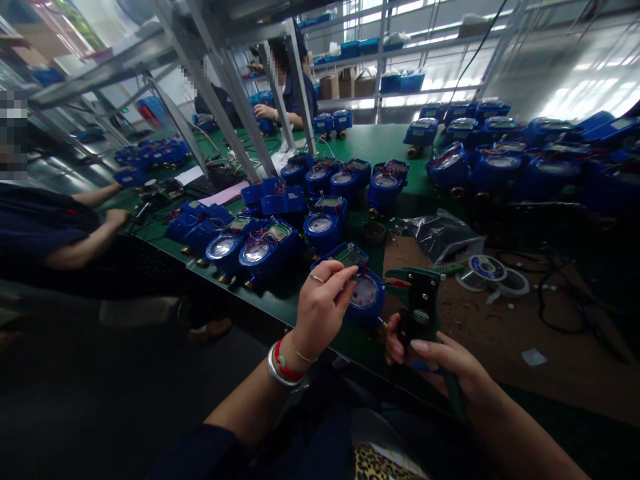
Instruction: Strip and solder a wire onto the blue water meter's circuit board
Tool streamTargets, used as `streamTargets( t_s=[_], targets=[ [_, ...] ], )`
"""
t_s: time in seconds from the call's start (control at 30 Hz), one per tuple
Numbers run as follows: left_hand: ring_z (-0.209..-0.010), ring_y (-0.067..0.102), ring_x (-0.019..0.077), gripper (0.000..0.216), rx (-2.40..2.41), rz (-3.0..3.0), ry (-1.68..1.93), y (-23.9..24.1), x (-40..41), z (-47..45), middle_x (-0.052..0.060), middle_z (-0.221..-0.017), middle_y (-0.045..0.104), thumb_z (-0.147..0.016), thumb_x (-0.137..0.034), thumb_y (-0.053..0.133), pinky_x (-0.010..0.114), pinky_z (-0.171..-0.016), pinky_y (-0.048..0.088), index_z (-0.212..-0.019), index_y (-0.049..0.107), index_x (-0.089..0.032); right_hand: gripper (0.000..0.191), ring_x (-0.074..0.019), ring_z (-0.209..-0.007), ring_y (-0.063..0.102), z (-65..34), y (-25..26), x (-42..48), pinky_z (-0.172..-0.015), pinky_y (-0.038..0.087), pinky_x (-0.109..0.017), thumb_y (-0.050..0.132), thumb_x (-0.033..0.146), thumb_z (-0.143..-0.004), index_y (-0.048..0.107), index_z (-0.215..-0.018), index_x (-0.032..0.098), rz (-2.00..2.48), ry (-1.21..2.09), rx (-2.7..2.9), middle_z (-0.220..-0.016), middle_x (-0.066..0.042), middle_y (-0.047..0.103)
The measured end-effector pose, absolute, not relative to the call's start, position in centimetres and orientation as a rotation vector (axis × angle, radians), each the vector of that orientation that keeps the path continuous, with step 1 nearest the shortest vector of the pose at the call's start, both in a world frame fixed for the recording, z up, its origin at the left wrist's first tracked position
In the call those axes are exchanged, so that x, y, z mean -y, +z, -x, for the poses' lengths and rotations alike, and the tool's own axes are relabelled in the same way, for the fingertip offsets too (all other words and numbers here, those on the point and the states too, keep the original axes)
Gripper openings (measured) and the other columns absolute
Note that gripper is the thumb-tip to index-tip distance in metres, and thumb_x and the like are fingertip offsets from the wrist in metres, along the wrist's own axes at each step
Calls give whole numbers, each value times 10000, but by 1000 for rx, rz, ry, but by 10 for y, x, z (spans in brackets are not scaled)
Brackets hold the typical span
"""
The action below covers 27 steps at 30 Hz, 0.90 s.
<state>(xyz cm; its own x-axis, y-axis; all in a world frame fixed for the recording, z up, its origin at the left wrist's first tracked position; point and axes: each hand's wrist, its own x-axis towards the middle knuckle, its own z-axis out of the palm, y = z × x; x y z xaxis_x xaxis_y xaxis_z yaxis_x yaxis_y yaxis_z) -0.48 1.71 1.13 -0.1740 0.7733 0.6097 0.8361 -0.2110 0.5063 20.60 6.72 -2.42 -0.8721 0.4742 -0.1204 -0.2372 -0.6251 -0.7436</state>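
My left hand (321,312), with bracelets at its wrist, is over a blue water meter (371,297). Its thumb and fingers are pinched together beside the meter's green circuit board (349,255). Whatever is between the fingertips is too small to make out; a short red wire shows near them. In my right hand (453,360) is a green and black wire stripper (424,303), the fingers wrapped around its handles. The tool's head points up, just right of the meter and apart from it. Part of the meter's dial is hidden behind my left fingers.
Several blue meters with exposed wires stand left (270,250) and at the back right (500,163). A brown board (500,347) carries a solder spool (487,268), a plastic bag (443,233) and a black cable (543,303). Metal posts rise behind; a co-worker (65,227) is at left.
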Motion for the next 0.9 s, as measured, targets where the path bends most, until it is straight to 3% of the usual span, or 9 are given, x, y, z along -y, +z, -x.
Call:
streamTargets(
  t_s=[0.37,0.9],
  targets=[
    [-884,481,192,133,1930,2049,-1185,14,-32,1,57,-954,600,-912,-222,562,353,-802,412,-930,690,-193,335,-176,-742,519,-195,-19,-73,-739,424,-350,649,313,-785,568,-1055,131,399,2594,1028,-791,-56,552],
    [-927,480,204,141,1907,2130,-931,14,-31,2,60,-997,593,-928,-219,519,373,-839,386,-887,649,-179,273,-120,-566,474,-197,-7,-78,-573,390,-276,672,340,-791,528,-906,139,531,2693,1058,-644,2,490]
  ],
)
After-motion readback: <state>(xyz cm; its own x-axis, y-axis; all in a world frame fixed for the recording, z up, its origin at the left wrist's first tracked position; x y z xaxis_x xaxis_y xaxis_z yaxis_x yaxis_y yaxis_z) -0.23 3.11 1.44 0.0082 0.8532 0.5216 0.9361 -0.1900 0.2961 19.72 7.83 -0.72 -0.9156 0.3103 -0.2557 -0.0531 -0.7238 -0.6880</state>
